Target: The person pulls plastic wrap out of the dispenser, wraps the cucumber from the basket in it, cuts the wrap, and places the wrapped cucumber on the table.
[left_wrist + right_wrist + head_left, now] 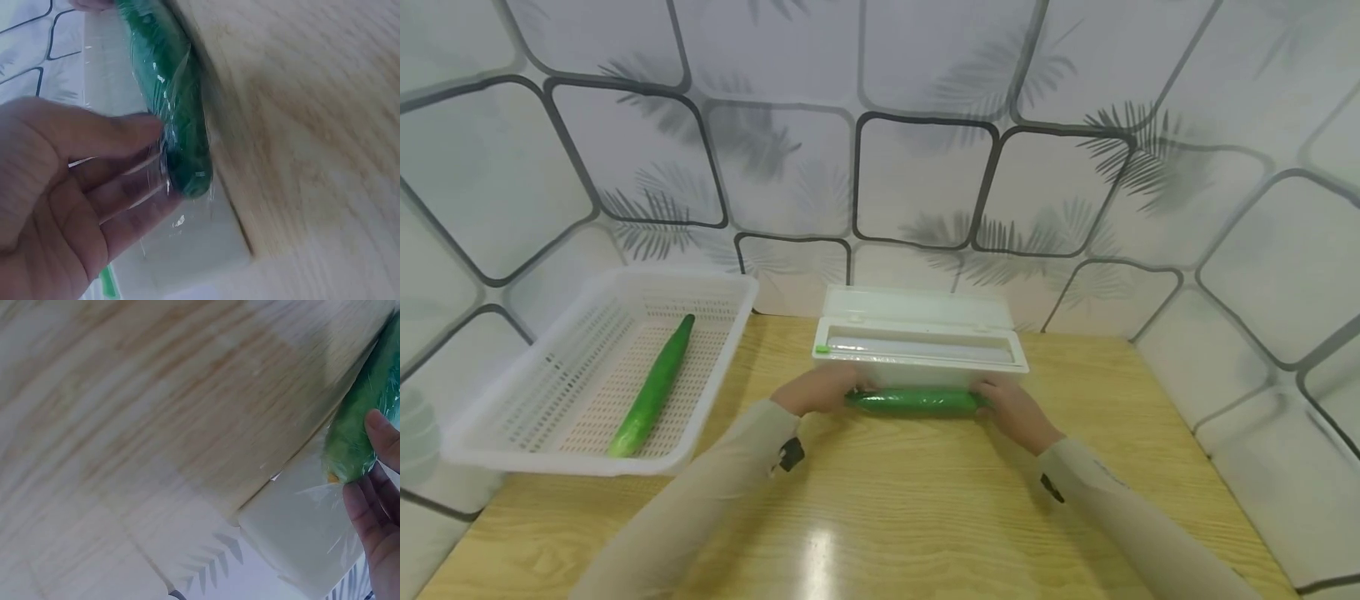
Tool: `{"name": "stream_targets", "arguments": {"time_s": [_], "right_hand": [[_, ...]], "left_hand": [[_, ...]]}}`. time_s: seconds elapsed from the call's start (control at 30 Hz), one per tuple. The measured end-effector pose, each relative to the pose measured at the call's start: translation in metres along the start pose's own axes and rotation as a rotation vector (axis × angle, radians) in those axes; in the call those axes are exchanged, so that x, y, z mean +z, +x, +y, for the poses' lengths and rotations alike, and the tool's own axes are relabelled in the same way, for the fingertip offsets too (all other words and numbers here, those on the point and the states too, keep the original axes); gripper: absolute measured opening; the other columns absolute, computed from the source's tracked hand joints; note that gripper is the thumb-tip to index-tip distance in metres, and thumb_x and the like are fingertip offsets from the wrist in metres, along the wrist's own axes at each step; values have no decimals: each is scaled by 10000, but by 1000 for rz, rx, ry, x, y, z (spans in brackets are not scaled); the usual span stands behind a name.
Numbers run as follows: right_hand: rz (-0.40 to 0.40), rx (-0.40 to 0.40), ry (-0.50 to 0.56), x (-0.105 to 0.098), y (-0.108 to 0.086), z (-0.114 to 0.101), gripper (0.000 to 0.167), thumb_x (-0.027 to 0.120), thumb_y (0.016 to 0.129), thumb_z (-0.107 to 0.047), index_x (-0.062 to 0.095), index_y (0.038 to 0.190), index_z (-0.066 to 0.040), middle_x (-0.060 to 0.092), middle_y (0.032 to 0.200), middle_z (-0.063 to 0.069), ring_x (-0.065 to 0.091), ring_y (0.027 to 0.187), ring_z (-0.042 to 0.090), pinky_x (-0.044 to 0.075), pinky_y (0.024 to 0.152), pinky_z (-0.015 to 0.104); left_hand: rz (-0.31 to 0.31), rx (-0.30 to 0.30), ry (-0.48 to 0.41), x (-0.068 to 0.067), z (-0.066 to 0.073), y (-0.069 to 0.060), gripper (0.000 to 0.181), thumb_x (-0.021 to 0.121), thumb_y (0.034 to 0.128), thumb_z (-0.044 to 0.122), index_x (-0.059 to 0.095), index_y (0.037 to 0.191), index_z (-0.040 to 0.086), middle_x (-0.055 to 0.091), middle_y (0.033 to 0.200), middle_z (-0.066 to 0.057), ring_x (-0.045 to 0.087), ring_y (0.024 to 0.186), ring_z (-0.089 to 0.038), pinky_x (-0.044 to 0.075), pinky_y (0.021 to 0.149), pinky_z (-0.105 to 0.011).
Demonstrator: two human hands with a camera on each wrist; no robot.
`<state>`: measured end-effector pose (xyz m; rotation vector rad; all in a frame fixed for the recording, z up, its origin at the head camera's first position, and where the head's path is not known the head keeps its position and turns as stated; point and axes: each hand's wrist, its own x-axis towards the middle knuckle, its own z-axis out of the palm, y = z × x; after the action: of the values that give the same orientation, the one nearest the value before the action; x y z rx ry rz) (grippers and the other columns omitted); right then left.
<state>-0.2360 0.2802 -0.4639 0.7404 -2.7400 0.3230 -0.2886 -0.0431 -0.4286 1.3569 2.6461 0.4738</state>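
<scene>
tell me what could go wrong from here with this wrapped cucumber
The clear film trails past the tip of the wrapped cucumber by the left hand, so that end might come undone if it isn't tucked in. The white box sits right behind the cucumber with its lid open, so either that hand or the right hand could bump it.

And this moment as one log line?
left hand: holds wrapped cucumber, one end | right hand: holds other end | film box: lid open | basket: another cucumber
</scene>
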Motion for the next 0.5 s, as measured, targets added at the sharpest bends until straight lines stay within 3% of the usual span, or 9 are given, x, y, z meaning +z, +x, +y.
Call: {"name": "stream_targets", "arguments": {"time_s": [0.2, 0.3, 0.5], "right_hand": [[-28, 7, 31, 0, -1, 2, 415, 795, 668, -54, 643, 1051, -7, 622, 1098, 157, 594, 1025, 312, 511, 910, 435], [-40, -2, 45, 0, -2, 2, 447, 818, 635, -48, 639, 1043, -15, 612, 1103, 156, 579, 1036, 315, 504, 921, 444], [-2, -47, 13, 1, -2, 3, 446, 817, 602, 21, 643, 1010, -26, 626, 1058, 144, 592, 998, 307, 517, 895, 432]], "left_hand": [[49, -21, 71, 16, 1, 6, 298, 759, 714, 37, 602, 967, 32, 636, 939, -79, 597, 903, -231, 507, 867, -367], [67, -47, 49, 19, 1, 6, 295, 767, 698, 19, 584, 927, 38, 622, 900, -77, 590, 867, -233, 514, 835, -367], [36, -129, -14, 16, 4, 5, 283, 706, 697, -77, 600, 938, 28, 627, 920, -87, 594, 884, -236, 518, 858, -363]]}}
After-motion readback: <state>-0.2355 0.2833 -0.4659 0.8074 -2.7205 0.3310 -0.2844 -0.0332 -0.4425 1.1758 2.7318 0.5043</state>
